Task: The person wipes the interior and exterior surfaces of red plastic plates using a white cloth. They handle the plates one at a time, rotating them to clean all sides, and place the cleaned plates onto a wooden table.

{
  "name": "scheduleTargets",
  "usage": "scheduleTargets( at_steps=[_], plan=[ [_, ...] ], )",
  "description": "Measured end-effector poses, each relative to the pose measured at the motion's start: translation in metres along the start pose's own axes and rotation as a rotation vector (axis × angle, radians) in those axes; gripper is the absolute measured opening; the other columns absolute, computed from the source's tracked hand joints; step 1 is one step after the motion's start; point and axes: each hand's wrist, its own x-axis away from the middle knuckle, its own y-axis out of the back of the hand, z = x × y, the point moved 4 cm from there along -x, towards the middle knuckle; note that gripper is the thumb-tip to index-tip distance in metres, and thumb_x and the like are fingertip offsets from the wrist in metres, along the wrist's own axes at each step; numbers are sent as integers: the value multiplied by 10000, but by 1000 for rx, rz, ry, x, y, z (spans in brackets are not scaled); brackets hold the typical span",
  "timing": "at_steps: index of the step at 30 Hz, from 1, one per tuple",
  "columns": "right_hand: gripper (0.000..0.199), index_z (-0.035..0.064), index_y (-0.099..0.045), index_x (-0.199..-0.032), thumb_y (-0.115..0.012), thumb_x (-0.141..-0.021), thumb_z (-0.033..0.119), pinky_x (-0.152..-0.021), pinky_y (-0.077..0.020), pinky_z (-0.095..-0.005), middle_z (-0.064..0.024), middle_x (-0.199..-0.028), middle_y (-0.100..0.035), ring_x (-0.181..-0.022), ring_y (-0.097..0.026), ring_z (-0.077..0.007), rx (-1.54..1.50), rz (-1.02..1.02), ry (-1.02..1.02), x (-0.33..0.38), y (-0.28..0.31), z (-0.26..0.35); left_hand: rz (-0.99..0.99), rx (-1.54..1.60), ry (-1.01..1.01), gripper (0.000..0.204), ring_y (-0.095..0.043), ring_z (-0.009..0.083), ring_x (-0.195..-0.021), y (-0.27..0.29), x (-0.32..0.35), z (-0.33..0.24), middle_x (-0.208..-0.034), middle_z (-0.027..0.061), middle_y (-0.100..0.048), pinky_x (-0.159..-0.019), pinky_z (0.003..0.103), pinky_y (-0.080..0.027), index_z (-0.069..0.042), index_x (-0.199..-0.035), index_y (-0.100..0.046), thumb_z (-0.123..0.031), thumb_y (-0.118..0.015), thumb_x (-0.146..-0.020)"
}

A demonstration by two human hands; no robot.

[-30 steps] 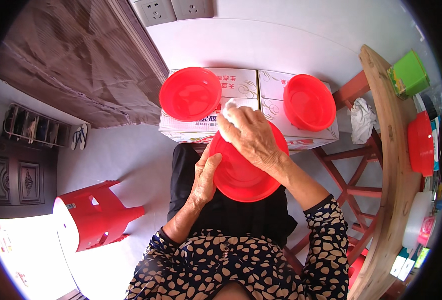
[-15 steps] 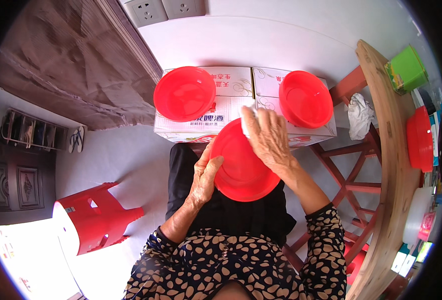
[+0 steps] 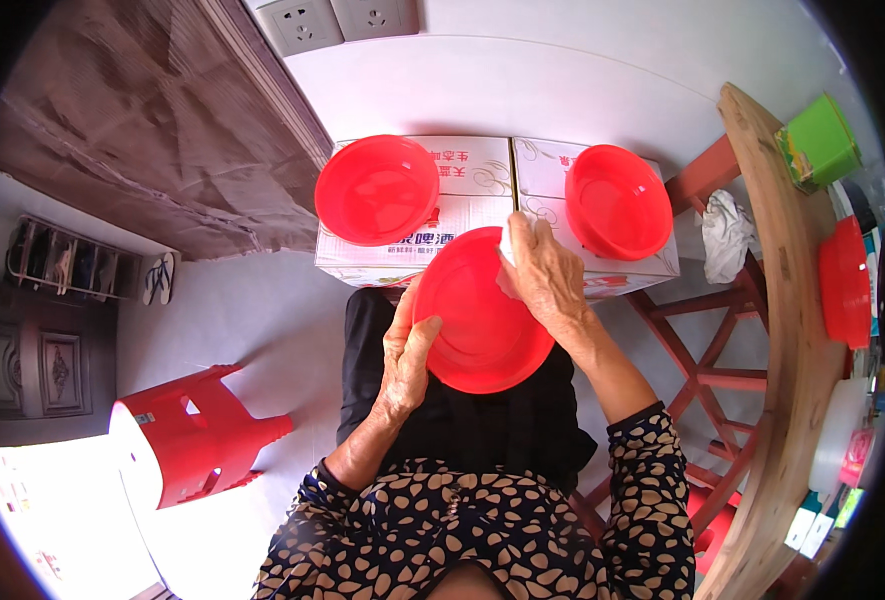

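Note:
Over my lap I hold a round red plastic basin, its inside facing up toward me. My left hand grips its left rim, thumb over the inner edge and fingers behind. At the upper right rim my right hand is closed on a white cloth, pressed against the wall of the basin. Most of the cloth is hidden under the fingers. Two more red basins, one on the left and one on the right, rest on the cardboard boxes in front of me.
To the right runs a wooden table on red legs, holding a green container and another red basin. A white rag hangs by its leg. A red plastic stool lies on its side at left, with slippers beyond.
My right hand has shifted slightly right along the rim with the cloth. The basin has moved a little up and left.

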Motion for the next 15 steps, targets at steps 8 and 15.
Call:
scheduleTargets(
  at_steps=[8, 15],
  plan=[
    [167, 77, -467, -840, -627, -827, 123, -421, -482, -304, -51, -610, -503, -496, -564, -187, -278, 9, 422, 11, 19, 12, 216, -27, 395, 579, -521, 177, -1081, 11, -12, -16, -1219, 105, -542, -856, 330, -470, -34, -1384, -312, -196, -536, -875],
    [195, 107, -475, -827, -640, -810, 209, -407, -413, -303, 24, -570, -422, -486, -533, -120, -94, -85, 471, 0, 13, 43, 299, -576, 313, 531, -526, 126, -884, 11, -21, -19, -984, 66, -606, -790, 273, -444, -20, -1353, -392, -81, -471, -832]
  ],
)
